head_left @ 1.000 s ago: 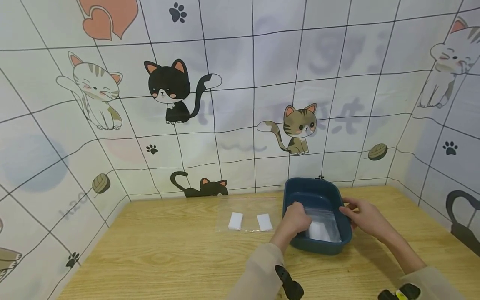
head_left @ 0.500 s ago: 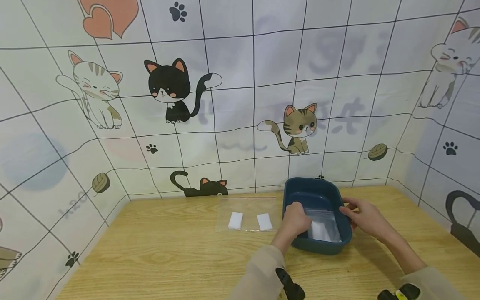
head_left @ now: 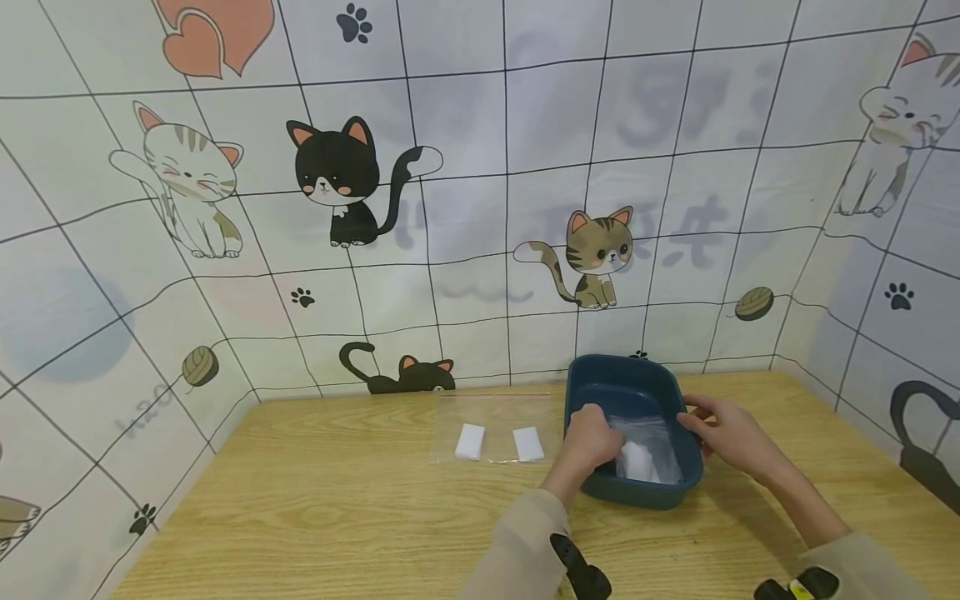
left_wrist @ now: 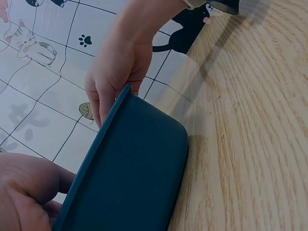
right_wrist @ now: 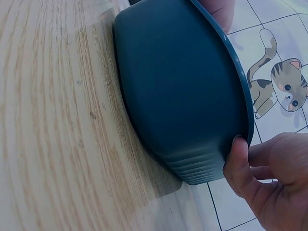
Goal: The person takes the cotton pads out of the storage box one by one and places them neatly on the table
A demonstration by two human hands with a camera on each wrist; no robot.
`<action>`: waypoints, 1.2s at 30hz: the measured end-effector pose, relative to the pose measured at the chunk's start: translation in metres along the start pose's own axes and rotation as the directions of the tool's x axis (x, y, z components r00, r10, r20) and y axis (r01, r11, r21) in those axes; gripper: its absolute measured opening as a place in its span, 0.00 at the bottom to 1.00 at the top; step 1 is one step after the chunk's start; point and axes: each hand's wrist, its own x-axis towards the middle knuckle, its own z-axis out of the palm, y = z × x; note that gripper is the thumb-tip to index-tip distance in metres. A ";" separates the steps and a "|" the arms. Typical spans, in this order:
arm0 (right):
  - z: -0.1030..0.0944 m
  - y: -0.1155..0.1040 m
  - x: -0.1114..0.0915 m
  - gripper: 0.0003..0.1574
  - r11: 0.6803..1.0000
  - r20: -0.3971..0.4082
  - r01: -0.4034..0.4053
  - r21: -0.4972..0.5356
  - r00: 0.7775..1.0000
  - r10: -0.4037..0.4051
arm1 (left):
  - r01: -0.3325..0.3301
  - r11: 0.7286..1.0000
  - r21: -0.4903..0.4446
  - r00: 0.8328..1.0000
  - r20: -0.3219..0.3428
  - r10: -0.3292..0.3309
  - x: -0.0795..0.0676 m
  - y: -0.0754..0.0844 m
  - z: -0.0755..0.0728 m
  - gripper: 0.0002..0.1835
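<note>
A dark blue plastic storage bin point(head_left: 626, 396) stands on the table at the right of the head view. Inside its near half lies a clear zip bag point(head_left: 651, 446) with something white in it. My left hand point(head_left: 592, 437) reaches over the bin's left wall, fingers curled at the bag's left edge; its fingertips are hidden inside the bin. My right hand point(head_left: 731, 433) grips the bin's right rim. In the right wrist view the right hand point(right_wrist: 276, 175) has its thumb against the bin's outer wall point(right_wrist: 183, 82).
Left of the bin, a flat clear zip bag point(head_left: 495, 417) holding two white rectangular pieces lies on the wooden table point(head_left: 337, 500). A wall covering point(head_left: 465, 208) printed with cartoon cats rises behind the table and at both sides.
The zip bag in the bin has shifted a little, its upper edge rising slightly and its folds changing. Both hands and the bin stay almost where they were.
</note>
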 end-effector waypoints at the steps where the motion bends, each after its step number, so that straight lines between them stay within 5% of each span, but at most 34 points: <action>1: 0.000 0.000 0.000 0.31 1.000 0.000 0.001 0.000 1.000 -0.001 | -0.011 1.000 -0.004 1.000 -0.008 0.011 0.000 -0.001 0.000 0.21; 5: 0.000 0.001 0.000 0.31 1.000 0.000 0.002 -0.001 1.000 -0.002 | -0.057 0.997 -0.043 0.998 -0.036 0.056 -0.001 -0.004 0.003 0.29; 14: 0.000 0.001 0.001 0.31 1.000 0.002 -0.006 -0.006 1.000 0.006 | -0.167 0.982 -0.087 0.977 -0.146 0.153 0.002 -0.007 0.006 0.07; 36: 0.000 0.001 0.002 0.30 1.000 0.004 0.006 -0.019 1.000 -0.005 | -0.364 0.906 -0.215 0.912 -0.278 0.301 -0.005 -0.013 0.006 0.08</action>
